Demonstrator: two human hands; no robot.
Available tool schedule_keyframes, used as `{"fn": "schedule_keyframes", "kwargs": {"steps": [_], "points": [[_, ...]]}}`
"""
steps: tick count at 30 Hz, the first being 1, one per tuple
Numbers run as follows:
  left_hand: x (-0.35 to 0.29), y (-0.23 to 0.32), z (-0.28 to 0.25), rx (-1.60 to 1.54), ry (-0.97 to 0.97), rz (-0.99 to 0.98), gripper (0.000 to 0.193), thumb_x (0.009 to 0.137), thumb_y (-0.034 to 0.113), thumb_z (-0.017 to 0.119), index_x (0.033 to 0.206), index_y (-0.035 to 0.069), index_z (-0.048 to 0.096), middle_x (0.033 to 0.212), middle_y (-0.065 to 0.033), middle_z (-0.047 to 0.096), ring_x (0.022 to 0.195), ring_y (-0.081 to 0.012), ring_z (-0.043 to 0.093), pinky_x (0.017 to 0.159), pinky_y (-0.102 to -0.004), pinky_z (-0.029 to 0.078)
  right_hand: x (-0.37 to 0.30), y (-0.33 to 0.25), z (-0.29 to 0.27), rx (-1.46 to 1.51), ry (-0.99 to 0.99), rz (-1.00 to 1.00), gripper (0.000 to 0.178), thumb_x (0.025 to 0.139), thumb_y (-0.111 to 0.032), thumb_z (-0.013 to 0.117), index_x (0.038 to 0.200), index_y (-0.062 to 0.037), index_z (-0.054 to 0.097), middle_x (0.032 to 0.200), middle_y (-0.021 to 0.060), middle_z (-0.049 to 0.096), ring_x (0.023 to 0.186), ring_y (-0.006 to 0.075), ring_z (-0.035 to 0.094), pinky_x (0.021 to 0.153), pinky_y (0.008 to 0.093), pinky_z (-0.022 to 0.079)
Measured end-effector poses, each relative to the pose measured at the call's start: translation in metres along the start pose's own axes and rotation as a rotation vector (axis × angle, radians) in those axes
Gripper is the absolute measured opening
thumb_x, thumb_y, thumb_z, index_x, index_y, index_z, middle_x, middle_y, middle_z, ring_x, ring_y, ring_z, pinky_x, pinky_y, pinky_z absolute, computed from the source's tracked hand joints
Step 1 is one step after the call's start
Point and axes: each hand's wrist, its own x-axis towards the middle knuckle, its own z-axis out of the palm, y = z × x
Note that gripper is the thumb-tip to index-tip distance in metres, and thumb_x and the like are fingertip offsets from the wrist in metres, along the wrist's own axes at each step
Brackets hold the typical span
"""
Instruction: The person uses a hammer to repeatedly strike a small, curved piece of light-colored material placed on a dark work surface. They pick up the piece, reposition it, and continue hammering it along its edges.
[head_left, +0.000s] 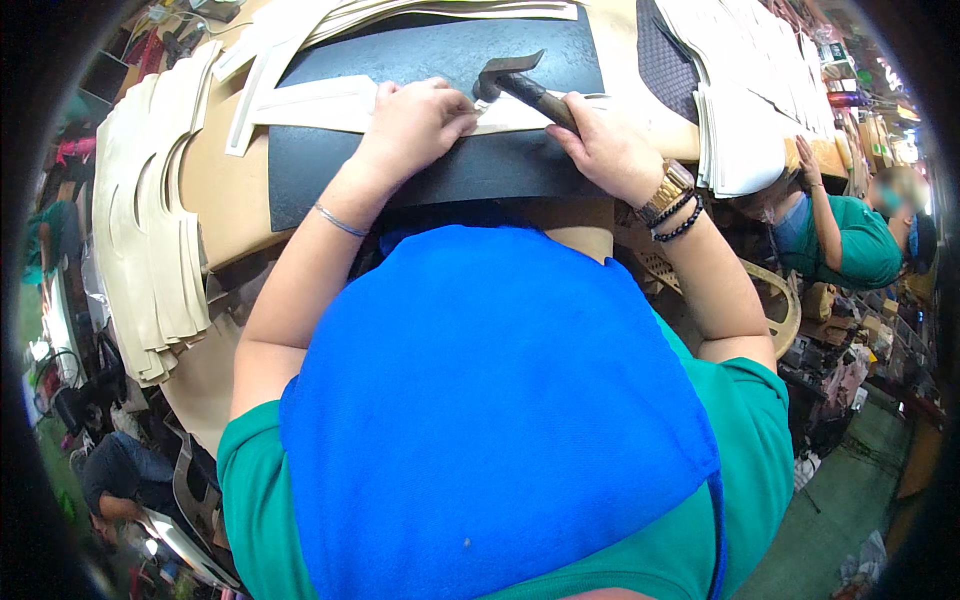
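Observation:
A hammer [530, 92] with a dark metal head and a worn handle is gripped in my right hand [615, 145]. Its head hangs over a long cream-white cut piece [318, 103], close to my left fingertips. My left hand [420, 122] rests on that piece with its fingers drawn together in a pinch at the edge; just what lies between the fingertips is too small to make out. Under the piece lies a black mat [430, 186] on the tan worktable [232, 185].
Stacked cream cut pieces [150, 215] overhang the table's left edge. More white pieces [740, 125] are piled at the right beside a dark textured pad [667, 60], and others [450, 10] lie along the far edge. A co-worker in green [865, 245] works at the right.

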Motion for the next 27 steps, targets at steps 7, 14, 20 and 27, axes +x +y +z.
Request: {"fn": "schedule_keyframes", "kwargs": {"steps": [7, 14, 20, 27], "points": [[-0.010, 0.000, -0.008, 0.247, 0.028, 0.114, 0.018, 0.089, 0.031, 0.067, 0.095, 0.016, 0.074, 0.092, -0.0019, 0.066, 0.088, -0.0213, 0.065, 0.100, -0.0489, 0.037, 0.002, -0.001, -0.001, 0.023, 0.147, -0.089, 0.029, 0.096, -0.031, 0.058, 0.097, -0.0024, 0.053, 0.080, 0.0202, 0.062, 0.078, 0.0389, 0.062, 0.069, 0.0463, 0.048], [-0.012, -0.016, -0.015, 0.003, -0.100, -0.051, 0.016, 0.091, 0.030, 0.065, 0.098, 0.017, 0.073, 0.094, -0.0013, 0.065, 0.088, -0.0210, 0.065, 0.095, -0.0508, 0.038, 0.004, 0.001, -0.003, -0.019, 0.051, -0.090, 0.030, 0.096, -0.033, 0.058, 0.099, -0.0033, 0.054, 0.080, 0.0200, 0.063, 0.075, 0.0383, 0.063, 0.067, 0.0461, 0.048], [-0.023, -0.015, -0.011, 0.317, 0.131, 0.225, 0.019, 0.085, 0.031, 0.073, 0.094, 0.015, 0.076, 0.086, -0.0019, 0.066, 0.083, -0.0192, 0.064, 0.093, -0.0419, 0.039, 0.001, -0.016, -0.010, 0.040, 0.009, -0.023, 0.032, 0.097, -0.036, 0.055, 0.104, -0.0045, 0.053, 0.082, 0.0194, 0.064, 0.078, 0.0375, 0.066, 0.068, 0.0462, 0.051], [-0.023, -0.019, -0.029, -0.068, -0.082, -0.059, 0.020, 0.085, 0.034, 0.072, 0.092, 0.015, 0.076, 0.084, -0.0034, 0.067, 0.076, -0.0211, 0.064, 0.081, -0.0380, 0.045, 0.005, -0.018, -0.008, 0.029, 0.004, -0.046, 0.033, 0.099, -0.038, 0.052, 0.109, -0.0063, 0.052, 0.082, 0.0211, 0.066, 0.078, 0.0388, 0.066, 0.067, 0.0479, 0.052]]}}
